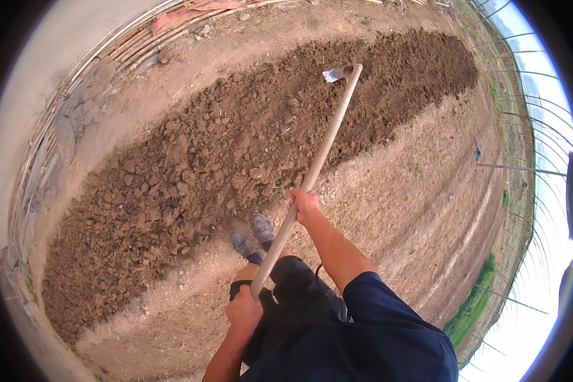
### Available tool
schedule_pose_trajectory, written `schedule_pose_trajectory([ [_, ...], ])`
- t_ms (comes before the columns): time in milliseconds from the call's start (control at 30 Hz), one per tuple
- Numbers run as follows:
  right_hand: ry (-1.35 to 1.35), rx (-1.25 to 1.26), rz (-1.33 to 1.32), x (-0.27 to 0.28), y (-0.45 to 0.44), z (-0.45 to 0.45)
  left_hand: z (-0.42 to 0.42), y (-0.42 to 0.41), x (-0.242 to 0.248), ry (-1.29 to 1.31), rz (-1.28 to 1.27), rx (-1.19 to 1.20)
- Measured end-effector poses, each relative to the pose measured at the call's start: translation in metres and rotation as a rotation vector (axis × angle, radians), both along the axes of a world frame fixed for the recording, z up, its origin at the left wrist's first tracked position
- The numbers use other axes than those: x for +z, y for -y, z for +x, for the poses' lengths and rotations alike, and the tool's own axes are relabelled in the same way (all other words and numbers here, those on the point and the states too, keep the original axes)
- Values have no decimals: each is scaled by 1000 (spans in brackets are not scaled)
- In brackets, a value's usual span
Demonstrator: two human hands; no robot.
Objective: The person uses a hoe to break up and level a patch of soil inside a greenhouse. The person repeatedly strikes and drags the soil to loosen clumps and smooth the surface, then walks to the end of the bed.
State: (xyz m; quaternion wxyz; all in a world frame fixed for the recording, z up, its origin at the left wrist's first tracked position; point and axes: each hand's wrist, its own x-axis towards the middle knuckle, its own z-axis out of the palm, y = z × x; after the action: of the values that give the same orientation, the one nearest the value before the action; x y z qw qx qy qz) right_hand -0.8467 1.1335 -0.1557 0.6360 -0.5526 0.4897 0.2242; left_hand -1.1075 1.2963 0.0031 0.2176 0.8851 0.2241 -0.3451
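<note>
A hoe with a long wooden handle (332,129) reaches from my waist out over a strip of dug soil (186,167). Its metal blade (333,75) shows bright at the far end, over the soil; whether it touches the ground I cannot tell. My left hand (243,308) grips the near end of the handle, close to my thigh. Farther up the handle, about midway, my right hand (305,205) is closed around it. Both arms are stretched forward and down.
My shoes (262,228) stand at the near edge of the loosened, cloddy soil. Paler, flatter ground (410,191) runs along the right. Bundled poles (124,47) and a red sheet (186,18) lie beyond the strip at upper left. Thin curved hoops (546,114) of a frame rise at the right.
</note>
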Motion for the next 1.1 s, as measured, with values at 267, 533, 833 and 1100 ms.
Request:
schedule_pose_trajectory([
  [267,57,181,93,18,3,40,84,14,-10,156,-207,0],
  [533,-193,73,71,-37,-88,-110,-261,-184,135,-517,15,102],
  [833,-387,-140,188,-18,-201,-339,-416,-379,178,-439,56,-171],
  [1100,-142,-179,-26,-8,-183,-307,-386,-395,81,-476,-16,-141],
])
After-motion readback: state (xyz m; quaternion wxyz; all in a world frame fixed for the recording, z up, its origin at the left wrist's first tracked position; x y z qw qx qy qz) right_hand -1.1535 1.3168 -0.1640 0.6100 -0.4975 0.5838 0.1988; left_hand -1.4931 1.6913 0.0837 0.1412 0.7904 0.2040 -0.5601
